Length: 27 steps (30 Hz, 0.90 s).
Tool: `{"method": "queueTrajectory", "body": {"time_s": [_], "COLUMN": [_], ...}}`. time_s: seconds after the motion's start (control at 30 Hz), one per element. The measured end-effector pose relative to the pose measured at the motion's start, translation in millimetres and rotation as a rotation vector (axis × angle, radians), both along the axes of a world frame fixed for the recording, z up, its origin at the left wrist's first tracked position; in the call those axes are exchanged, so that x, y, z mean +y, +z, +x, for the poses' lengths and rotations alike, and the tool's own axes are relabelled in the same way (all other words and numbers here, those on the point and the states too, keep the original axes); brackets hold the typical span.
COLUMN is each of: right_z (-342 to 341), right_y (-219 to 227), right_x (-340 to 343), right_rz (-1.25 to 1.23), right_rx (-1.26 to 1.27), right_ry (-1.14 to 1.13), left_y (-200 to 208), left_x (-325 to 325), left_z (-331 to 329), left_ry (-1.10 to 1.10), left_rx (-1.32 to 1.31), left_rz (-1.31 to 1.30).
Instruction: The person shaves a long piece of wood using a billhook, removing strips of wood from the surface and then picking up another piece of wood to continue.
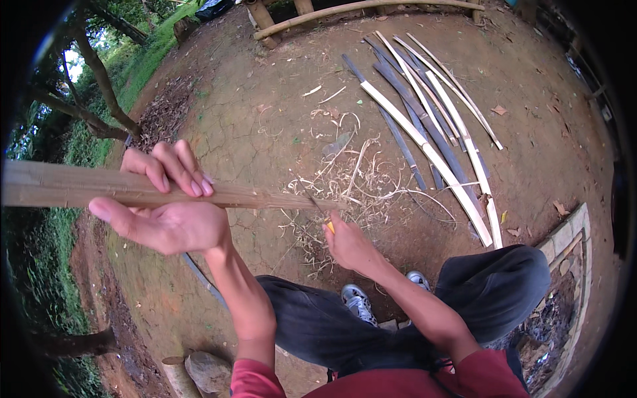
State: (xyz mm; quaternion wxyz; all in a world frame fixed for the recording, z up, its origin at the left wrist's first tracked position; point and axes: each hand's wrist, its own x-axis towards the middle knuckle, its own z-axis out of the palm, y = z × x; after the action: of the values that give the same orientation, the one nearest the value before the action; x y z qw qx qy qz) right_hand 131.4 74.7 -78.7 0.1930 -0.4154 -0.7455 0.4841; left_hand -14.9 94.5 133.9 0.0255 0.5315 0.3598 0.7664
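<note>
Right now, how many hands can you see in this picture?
2. The left hand is around the pale strip, left of centre; the right hand holds a knife with some yellow on it at the strip's narrow end. No other hand shows.

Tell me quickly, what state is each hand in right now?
Left hand: holding a long flat tan wood-like strip, fingers curled over its far edge.
Right hand: closed on a yellow-handled knife.
</note>
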Motion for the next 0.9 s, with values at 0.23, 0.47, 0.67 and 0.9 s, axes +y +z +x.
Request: {"method": "queueTrajectory", "body": {"time_s": [0.23,0.47,0.67,0.9], "right_z": [-1,5,1,14], "right_y": [40,-70,-7,55], "right_x": [-9,13,-3,-22], "right_rz": [-0.124,-0.193,-0.135,-0.155], "right_rx": [0.099,-0.038,0.095,0.221], "right_ry": [-0.014,-0.048,-0.073,-0.014], "left_y": [-3,-6,-1,-4], "left_x": [-9,-20,-12,-22], "left_z": [-15,13,14,12], "left_ry": [-0.099,-0.083,0.333,0.434], "left_rx": [0.126,0.126,0.095,0.101], "left_rz": [-0.024,-0.045,-0.033,-0.042]}}
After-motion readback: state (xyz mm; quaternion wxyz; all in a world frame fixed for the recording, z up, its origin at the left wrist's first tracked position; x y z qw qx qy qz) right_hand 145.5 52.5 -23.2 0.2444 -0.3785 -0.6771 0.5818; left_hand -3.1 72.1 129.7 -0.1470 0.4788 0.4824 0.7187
